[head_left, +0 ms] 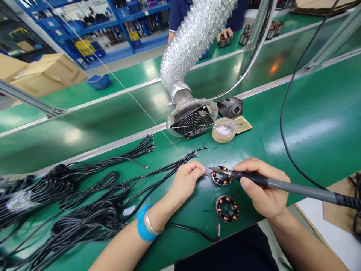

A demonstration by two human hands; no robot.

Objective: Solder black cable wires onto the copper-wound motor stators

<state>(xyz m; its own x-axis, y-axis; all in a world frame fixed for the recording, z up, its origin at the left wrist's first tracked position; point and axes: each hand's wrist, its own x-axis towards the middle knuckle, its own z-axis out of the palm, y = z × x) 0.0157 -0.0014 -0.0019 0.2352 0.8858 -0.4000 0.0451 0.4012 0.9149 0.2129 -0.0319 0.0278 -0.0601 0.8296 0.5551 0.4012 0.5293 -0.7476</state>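
My left hand [188, 177] is closed in a pinch beside the upper stator [221, 182], a ring with copper windings. A thin silvery solder wire [152, 119] runs down from the upper left into this hand. Fine wire ends [208, 172] show at its fingertips; whether they are gripped too, I cannot tell. My right hand [263, 188] is wrapped around a soldering iron [299, 189]. The iron's tip lies over the upper stator's edge, close to the left fingertips. Below sits a second stator [228, 209] with a black cable [194, 228] joined to it.
Bundles of black cables [93, 222] cover the left of the green bench [318, 124]. A fume extractor [194, 118] hangs behind the stators, near a round tub of metal shavings [225, 130] and a dark iron stand [230, 107]. Across the bench, a person's hand [225, 34] touches stators.
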